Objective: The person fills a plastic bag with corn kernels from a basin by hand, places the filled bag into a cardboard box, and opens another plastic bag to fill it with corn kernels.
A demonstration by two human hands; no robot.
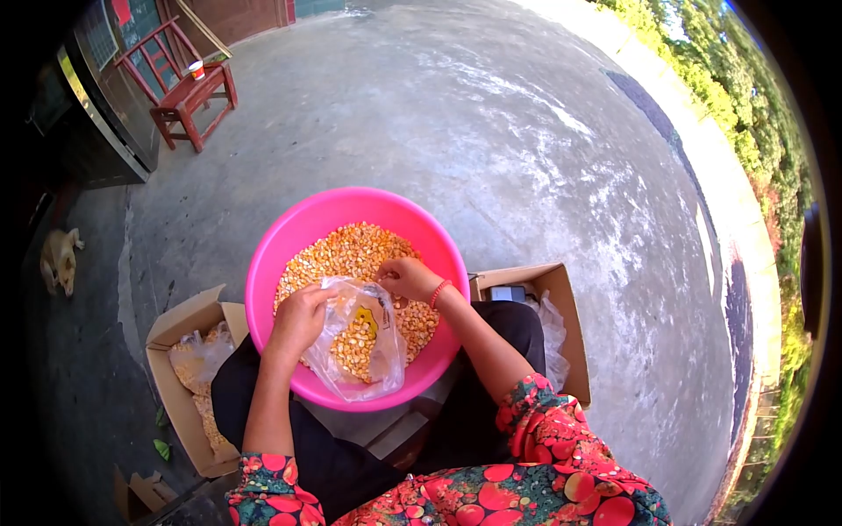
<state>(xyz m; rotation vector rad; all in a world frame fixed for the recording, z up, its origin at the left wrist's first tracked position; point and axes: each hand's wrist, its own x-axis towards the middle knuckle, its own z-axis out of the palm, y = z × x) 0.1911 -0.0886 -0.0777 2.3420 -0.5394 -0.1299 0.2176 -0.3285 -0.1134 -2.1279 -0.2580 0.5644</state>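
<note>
A pink basin (447, 254) holds loose yellow corn kernels (329, 249). Over the kernels lies a clear plastic bag (392, 351) with a yellow print and kernels showing in or through it. My left hand (300, 317) has its fingers closed on the bag's upper left edge. My right hand (409, 279), a red beaded band at its wrist, is at the bag's upper right side; its fingers are pinched together, and what is between them is too small to make out.
Cardboard boxes flank my legs: the left one (175, 403) has bagged kernels, the right one (574, 351) plastic bags and a dark object. A red wooden chair (189, 92) bears a cup (196, 70). A dog (60, 259) lies at the far left.
</note>
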